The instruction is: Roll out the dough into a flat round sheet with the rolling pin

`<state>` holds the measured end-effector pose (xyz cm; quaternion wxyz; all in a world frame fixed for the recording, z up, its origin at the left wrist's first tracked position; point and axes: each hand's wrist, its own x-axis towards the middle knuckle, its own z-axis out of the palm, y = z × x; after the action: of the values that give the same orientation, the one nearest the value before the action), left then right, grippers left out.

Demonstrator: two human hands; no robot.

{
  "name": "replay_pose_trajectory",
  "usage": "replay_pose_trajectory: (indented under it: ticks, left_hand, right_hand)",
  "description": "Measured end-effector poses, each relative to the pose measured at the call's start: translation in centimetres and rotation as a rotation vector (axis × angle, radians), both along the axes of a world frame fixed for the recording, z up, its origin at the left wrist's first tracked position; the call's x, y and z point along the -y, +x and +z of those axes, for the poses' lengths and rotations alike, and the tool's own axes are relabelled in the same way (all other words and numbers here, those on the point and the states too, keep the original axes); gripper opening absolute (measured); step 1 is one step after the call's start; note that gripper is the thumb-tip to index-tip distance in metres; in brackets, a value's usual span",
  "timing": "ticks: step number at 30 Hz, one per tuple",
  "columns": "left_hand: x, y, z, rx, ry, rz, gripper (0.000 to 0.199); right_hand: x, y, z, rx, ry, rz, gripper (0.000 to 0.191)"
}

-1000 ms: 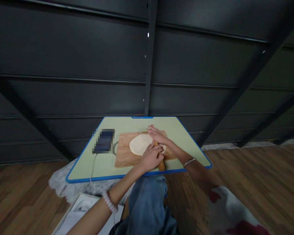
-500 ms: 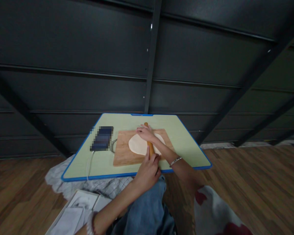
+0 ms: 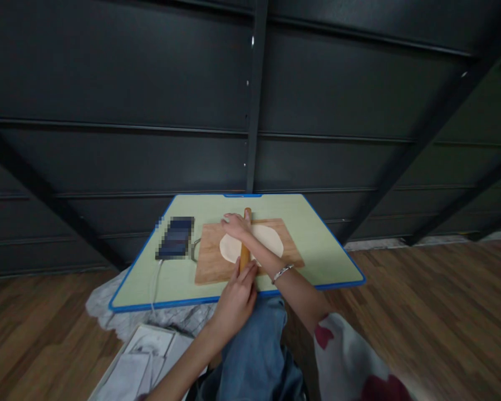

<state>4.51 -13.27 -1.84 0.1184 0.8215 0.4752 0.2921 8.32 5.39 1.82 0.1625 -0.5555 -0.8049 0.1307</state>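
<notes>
A phone [image 3: 176,238] with its cable [image 3: 155,281] blocks the left of the surface [image 3: 317,245], just beside the wooden board [image 3: 211,262], while bare room lies open on the board's right and far sides.

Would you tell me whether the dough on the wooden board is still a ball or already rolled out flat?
Rolled flat: the dough lies as a thin pale oval on the wooden board, with the rolling pin across it.

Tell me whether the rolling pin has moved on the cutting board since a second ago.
Yes. The rolling pin has swung from slanting over the cutting board's right side to nearly straight across the dough, nearer the board's middle.
</notes>
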Motion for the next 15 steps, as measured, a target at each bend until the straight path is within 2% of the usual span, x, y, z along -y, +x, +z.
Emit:
replay_pose_trajectory:
  ticks: [4,8,12,13,15]
  left_hand:
    - [-0.2,-0.6,-0.2,-0.005,0.022,0.073,0.053]
    - [-0.1,-0.7,0.0,-0.009,0.056,0.079,0.054]
    - [-0.1,0.0,-0.6,0.035,0.061,0.084,0.058]
    - [-0.2,0.2,-0.9,0.050,0.069,0.086,0.059]
    - [-0.3,0.6,-1.4,0.087,0.095,0.097,0.064]
  right_hand:
    - [0.0,-1.9,-0.2,-0.210,0.007,-0.020,0.037]
    - [0.8,-2.5,-0.2,-0.397,0.010,0.107,0.038]
    - [1.0,0.3,0.1,-0.426,0.172,0.303,0.037]
    - [0.9,1.4,0.1,-0.375,0.194,0.309,0.038]
    - [0.7,3.4,-0.3,-0.205,0.163,0.228,0.039]
